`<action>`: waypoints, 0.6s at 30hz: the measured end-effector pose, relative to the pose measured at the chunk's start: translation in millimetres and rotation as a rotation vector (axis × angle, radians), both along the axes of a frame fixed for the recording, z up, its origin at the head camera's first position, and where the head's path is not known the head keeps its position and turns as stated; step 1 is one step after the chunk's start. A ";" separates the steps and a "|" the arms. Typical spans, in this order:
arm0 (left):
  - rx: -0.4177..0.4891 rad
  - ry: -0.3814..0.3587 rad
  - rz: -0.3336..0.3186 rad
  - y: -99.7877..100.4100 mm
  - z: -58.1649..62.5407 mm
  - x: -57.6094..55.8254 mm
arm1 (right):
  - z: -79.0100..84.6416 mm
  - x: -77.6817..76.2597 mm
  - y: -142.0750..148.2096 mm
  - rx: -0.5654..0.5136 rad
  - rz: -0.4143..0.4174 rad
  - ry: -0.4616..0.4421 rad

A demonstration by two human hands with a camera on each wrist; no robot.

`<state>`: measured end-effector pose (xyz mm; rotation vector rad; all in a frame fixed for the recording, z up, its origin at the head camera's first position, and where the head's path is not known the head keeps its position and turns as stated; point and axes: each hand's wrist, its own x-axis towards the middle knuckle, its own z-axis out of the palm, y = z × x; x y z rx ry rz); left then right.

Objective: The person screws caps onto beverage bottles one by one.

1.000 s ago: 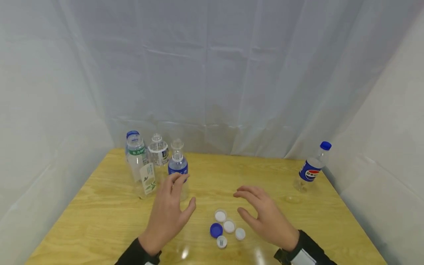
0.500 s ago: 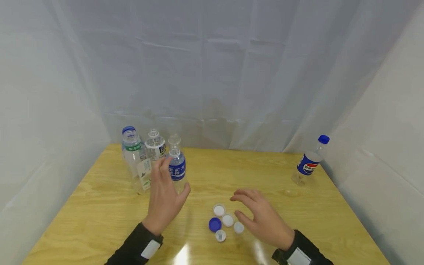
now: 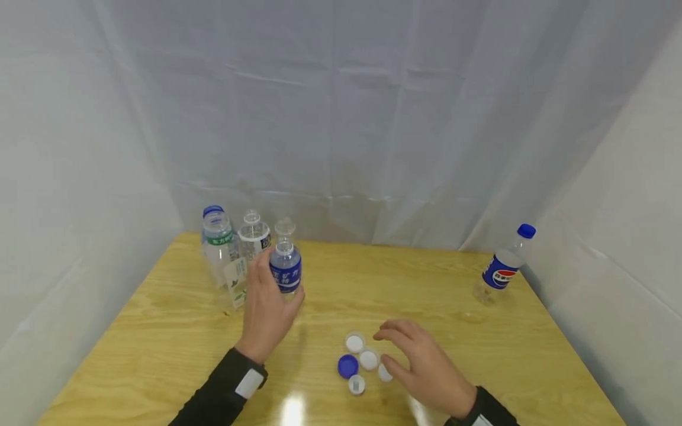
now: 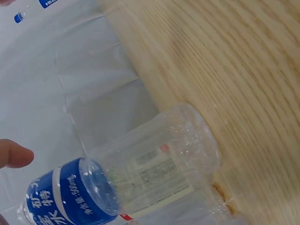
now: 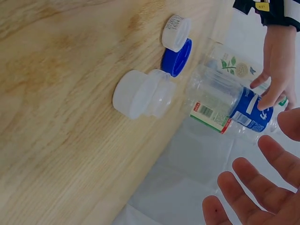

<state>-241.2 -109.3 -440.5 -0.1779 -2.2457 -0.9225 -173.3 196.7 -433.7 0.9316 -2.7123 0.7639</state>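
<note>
An uncapped clear plastic bottle with a blue label [image 3: 286, 275] stands upright at the left of the table. My left hand [image 3: 266, 313] is around its near-left side, fingers to the left and thumb to the right. In the left wrist view a gap shows between the thumb [image 4: 16, 153] and the bottle; the fingers there are mostly out of frame. My right hand [image 3: 428, 370] hovers with fingers apart, holding nothing, beside several loose bottle caps: a blue cap [image 3: 348, 366] and whitish ones, including a white cap [image 3: 356, 385]. The hand partly covers the rightmost cap [image 3: 385, 374].
Several bottles crowd the left back, among them a green-labelled bottle [image 3: 217, 251] and a clear bottle with a white label [image 3: 254, 236]. A Pepsi bottle [image 3: 499, 272] with a blue cap stands far right. White sheeting [image 3: 341, 118] encloses the wooden table [image 3: 144, 355].
My left hand has moved forward and up to the blue-labelled bottle, its thumb coming near the bottle's right side. The right hand has hardly moved, staying beside the caps.
</note>
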 end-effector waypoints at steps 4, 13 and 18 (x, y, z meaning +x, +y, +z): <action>0.043 -0.072 0.007 -1.3 -2.8 -2.8 | -5.5 0.7 1.9 0.016 -0.002 -0.020; 0.131 -0.247 0.004 -1.9 -9.3 -9.9 | -13.4 1.0 5.4 0.040 -0.002 -0.038; 0.186 -0.341 -0.004 -2.8 -15.7 -14.3 | -15.9 2.2 6.4 0.075 0.003 -0.052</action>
